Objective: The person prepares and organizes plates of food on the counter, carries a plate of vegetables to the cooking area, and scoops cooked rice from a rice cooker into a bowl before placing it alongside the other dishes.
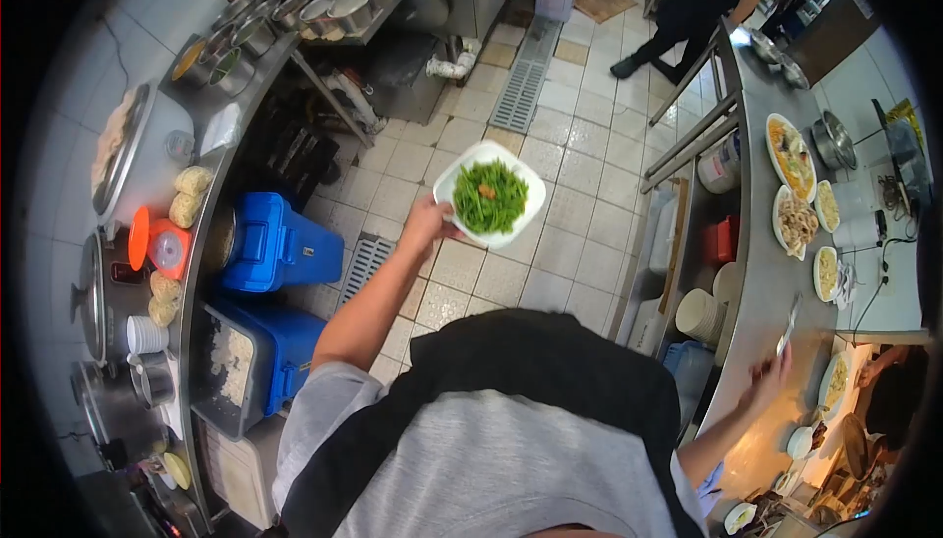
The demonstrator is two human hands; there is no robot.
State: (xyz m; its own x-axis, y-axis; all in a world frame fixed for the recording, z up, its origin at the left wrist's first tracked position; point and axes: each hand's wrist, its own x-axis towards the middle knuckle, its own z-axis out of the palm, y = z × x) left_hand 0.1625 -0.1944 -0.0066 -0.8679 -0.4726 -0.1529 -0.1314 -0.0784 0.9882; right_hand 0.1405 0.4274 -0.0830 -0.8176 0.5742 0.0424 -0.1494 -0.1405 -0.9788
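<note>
My left hand (428, 224) grips the left edge of a white squarish plate (537, 194), held out over the tiled floor. Chopped green vegetables (489, 206) are heaped on it, with a small orange-brown bit on top. On the other side, my right hand (770, 381) is above the steel counter (761, 273), closed on a slim, shiny metal utensil (787, 330) whose exact kind I cannot make out. Ahead of that hand, oval dishes of food (794, 222) stand along the counter. An oval plate of pale food (835, 386) lies to its right.
A left-hand counter carries steel pots (351, 12), a red-orange scale (169, 248) and a large cooker (157, 160). Blue bins (280, 243) stand below it. Stacked bowls (699, 314) sit on the right lower shelf. Another person (702, 7) stands at the far right. A floor drain (521, 76) runs ahead.
</note>
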